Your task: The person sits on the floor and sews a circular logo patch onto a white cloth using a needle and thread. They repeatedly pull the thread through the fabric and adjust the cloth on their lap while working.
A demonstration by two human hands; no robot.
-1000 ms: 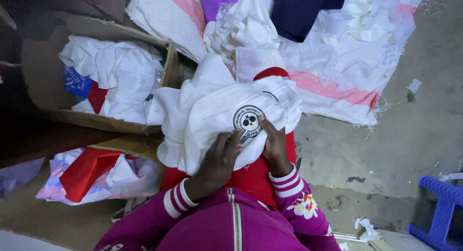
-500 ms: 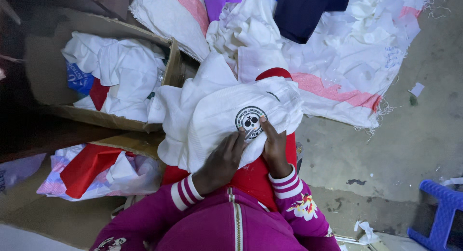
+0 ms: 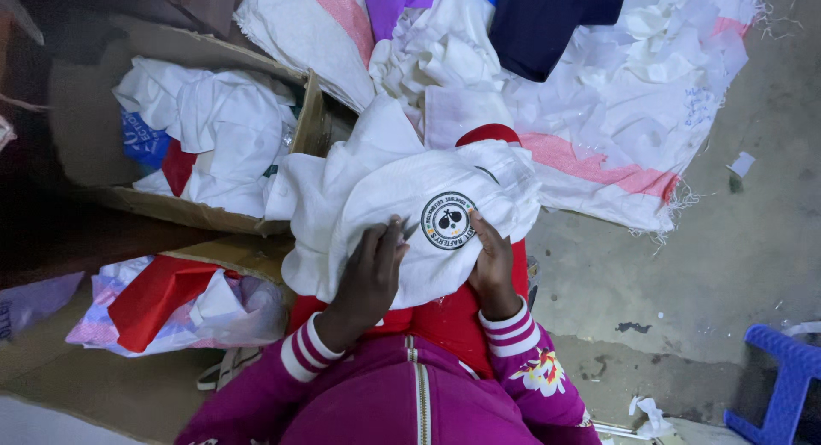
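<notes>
Far left there's a cardboard box [image 3: 312, 124] stuffed with white cloth, and below it a plastic bag [image 3: 171, 304] with red fabric inside. Then my lap: a white shirt [image 3: 385, 206] bunched over the red cloth [image 3: 445, 317] on my knees, right in front of me.

My left hand [image 3: 368, 274] lies flat on the shirt, grip spread, and there's a small dark pointed bit [image 3: 409, 231] at the fingertips, can't tell what it is. My right hand [image 3: 492, 261] presses the fabric just beside the round badge [image 3: 448, 220], fingers loosely together, pinching nothing as far as I can see.

Looks to me like I'm mid-work on that badge, holding the cloth taut around it. I'd guess the next move needs the fabric kept flat and the left fingertips steady near the badge edge.

The shirt's long axis runs roughly left to right, badge face up, toward the right end.

Further right: a woven sack [image 3: 616, 137] of clothes, and a blue stool [image 3: 782, 377] in the corner.
</notes>
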